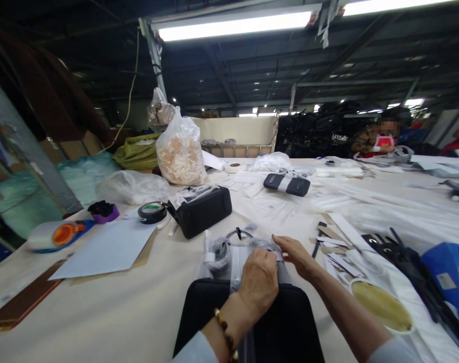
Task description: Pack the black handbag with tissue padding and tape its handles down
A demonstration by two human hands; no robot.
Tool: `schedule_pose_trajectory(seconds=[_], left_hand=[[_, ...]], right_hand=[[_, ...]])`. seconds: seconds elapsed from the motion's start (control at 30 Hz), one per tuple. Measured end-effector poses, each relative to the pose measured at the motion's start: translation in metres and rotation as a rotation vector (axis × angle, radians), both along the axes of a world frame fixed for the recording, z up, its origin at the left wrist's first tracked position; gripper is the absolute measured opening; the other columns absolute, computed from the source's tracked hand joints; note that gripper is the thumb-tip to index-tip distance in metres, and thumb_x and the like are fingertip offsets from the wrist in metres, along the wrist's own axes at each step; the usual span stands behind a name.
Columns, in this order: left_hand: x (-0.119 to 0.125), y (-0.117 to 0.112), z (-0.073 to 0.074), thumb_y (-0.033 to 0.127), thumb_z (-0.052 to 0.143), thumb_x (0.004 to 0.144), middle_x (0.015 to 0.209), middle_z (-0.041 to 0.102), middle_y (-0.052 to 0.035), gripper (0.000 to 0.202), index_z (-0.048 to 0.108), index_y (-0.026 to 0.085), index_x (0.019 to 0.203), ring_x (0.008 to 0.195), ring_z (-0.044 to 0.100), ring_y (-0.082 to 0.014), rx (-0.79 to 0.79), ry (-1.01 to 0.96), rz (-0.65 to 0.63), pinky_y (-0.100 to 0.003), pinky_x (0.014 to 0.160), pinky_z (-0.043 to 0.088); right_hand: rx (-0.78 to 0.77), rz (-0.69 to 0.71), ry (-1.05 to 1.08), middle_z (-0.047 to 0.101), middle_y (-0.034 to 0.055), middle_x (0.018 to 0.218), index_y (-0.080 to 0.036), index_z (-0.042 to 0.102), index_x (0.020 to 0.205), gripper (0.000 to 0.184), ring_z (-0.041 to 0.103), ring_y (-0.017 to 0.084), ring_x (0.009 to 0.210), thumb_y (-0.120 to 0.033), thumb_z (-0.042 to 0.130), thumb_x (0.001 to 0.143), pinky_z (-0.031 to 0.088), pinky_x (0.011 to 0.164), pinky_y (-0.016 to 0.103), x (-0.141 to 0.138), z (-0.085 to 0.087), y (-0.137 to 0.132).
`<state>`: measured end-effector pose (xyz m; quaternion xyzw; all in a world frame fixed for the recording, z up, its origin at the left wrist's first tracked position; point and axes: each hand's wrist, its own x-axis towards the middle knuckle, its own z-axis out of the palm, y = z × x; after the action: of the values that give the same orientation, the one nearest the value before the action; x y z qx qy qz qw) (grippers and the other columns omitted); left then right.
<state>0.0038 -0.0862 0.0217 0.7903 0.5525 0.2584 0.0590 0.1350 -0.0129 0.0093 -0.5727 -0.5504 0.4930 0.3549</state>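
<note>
A black case (199, 317) lies in front of me at the bottom of the view. At its far edge is a bundle in clear plastic (217, 254), with grey coiled pieces inside and a pale strip across the middle. My left hand (258, 275), a beaded bracelet at its wrist, is closed over the right part of this bundle. What its curled fingers grip is hidden beneath them. Against the bundle's right end rests my right hand (295, 254), its fingers stretched out and touching the plastic.
An upright black case (206, 212) holding plastic-wrapped contents stands beyond the bundle. Black tape (152, 213), pale sheets (104, 247) and a tape dispenser (63, 235) lie left. Right are paper scraps (338, 259), a yellowish disc (382, 305) and a blue bin (448, 272). A person sits far right.
</note>
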Motion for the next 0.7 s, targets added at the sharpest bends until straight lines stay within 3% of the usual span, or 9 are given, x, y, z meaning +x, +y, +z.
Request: schedule_pose_trajectory(seconds=[0.17, 0.3, 0.4, 0.53, 0.7], left_hand=[[0.015, 0.002, -0.007, 0.023, 0.047, 0.086, 0.093, 0.063, -0.0163, 0.022, 0.063, 0.011, 0.094, 0.101, 0.053, -0.0314, -0.061, 0.095, 0.153, -0.047, 0.093, 0.036], [0.022, 0.005, -0.003, 0.039, 0.054, 0.084, 0.096, 0.063, -0.0194, 0.032, 0.065, 0.010, 0.094, 0.107, 0.050, -0.0355, -0.083, 0.127, 0.296, -0.049, 0.095, 0.032], [0.027, 0.008, -0.002, 0.047, 0.055, 0.083, 0.091, 0.064, -0.0207, 0.041, 0.065, 0.009, 0.092, 0.100, 0.053, -0.0367, -0.108, 0.116, 0.409, -0.049, 0.088, 0.035], [0.033, 0.009, -0.003, 0.043, 0.057, 0.081, 0.086, 0.065, -0.0182, 0.036, 0.064, 0.009, 0.088, 0.093, 0.055, -0.0349, -0.136, 0.084, 0.505, -0.046, 0.080, 0.037], [0.036, 0.008, -0.002, 0.034, 0.056, 0.081, 0.086, 0.066, -0.0142, 0.025, 0.063, 0.011, 0.090, 0.092, 0.058, -0.0317, -0.178, 0.064, 0.509, -0.043, 0.080, 0.036]], right_hand=[[-0.058, 0.124, 0.086, 0.060, -0.0009, 0.076, -0.014, 0.059, 0.081, 0.017, 0.056, 0.011, 0.066, -0.030, 0.057, 0.085, 0.046, 0.063, 0.027, -0.005, 0.004, 0.007], [-0.031, 0.198, 0.097, 0.050, -0.0062, 0.061, -0.014, 0.054, 0.070, 0.020, 0.048, 0.007, 0.052, -0.028, 0.059, 0.084, 0.041, 0.052, 0.022, -0.010, 0.008, 0.012], [0.042, 0.211, 0.066, 0.047, -0.0069, 0.060, -0.014, 0.053, 0.070, 0.020, 0.045, 0.007, 0.051, -0.027, 0.060, 0.083, 0.038, 0.050, 0.021, -0.015, 0.009, 0.013], [0.148, 0.194, 0.010, 0.048, -0.0063, 0.061, -0.015, 0.053, 0.070, 0.017, 0.047, 0.008, 0.055, -0.025, 0.061, 0.082, 0.039, 0.053, 0.022, -0.015, 0.009, 0.011], [0.277, 0.160, -0.090, 0.045, -0.0068, 0.061, -0.015, 0.050, 0.065, 0.021, 0.045, 0.009, 0.056, -0.025, 0.064, 0.078, 0.038, 0.055, 0.023, -0.011, 0.011, 0.010]])
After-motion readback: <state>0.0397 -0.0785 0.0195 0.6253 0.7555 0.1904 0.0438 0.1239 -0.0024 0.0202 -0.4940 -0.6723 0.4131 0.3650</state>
